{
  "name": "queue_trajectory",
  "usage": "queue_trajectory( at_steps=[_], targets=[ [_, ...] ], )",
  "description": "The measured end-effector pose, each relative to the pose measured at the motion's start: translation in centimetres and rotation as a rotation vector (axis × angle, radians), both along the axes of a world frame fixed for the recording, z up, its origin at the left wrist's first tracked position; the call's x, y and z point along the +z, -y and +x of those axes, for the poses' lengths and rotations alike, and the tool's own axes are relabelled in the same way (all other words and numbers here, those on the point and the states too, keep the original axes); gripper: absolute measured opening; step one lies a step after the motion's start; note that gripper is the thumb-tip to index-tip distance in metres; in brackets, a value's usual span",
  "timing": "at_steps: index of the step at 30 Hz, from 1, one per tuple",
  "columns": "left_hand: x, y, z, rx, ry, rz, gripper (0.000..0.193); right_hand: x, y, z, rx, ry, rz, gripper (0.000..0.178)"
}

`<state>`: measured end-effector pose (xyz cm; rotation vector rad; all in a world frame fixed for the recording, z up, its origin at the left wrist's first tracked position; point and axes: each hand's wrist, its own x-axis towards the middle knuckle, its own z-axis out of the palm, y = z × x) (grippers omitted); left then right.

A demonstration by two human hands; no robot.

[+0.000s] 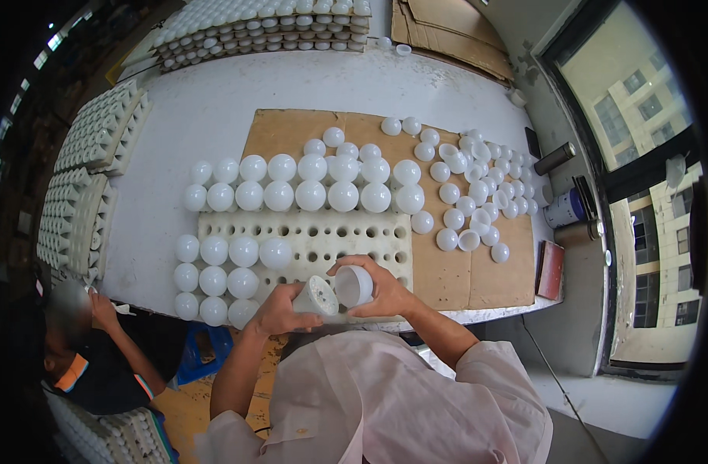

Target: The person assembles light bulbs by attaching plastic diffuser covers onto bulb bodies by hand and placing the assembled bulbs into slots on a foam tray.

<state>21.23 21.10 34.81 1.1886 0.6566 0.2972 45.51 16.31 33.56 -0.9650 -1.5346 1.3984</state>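
My left hand [277,312] grips a white LED bulb base [321,297], its round face with small dots turned up and to the right. Close beside it, my right hand [389,289] holds a white bulb cover [353,286], a hollow dome with its open side toward the base. A narrow gap separates the two parts. Both hands are over the near edge of a white perforated tray [354,246]. White-domed bulbs [243,251] stand in its left part, and its other holes show bare. Further rows of bulbs [311,195] stand just beyond.
Many loose bulb covers [449,193] lie on a cardboard sheet [497,282] at right. Stacked trays of bulbs [261,35] stand at the back, more trays [76,220] at left. A dark flask [555,158] and red box [551,271] are by the window. Another person [122,348] is at lower left.
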Motion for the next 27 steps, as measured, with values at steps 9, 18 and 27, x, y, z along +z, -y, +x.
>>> queue_trajectory(
  at_steps=[9, 18, 27],
  targets=[
    [0.1, 0.2, -0.3, 0.011, -0.072, -0.017, 0.042, 0.0, 0.2, -1.0, 0.06, 0.231, 0.06, 0.079],
    [0.9, 0.1, -0.7, -0.097, -0.232, 0.096, 0.04, 1.7, 0.1, -3.1, 0.189, 0.514, 0.146, 0.08],
    [0.8, 0.7, -0.5, -0.066, -0.214, 0.031, 0.042, 1.8, 0.6, -5.3, -0.031, 0.303, 0.46, 0.083]
  ],
)
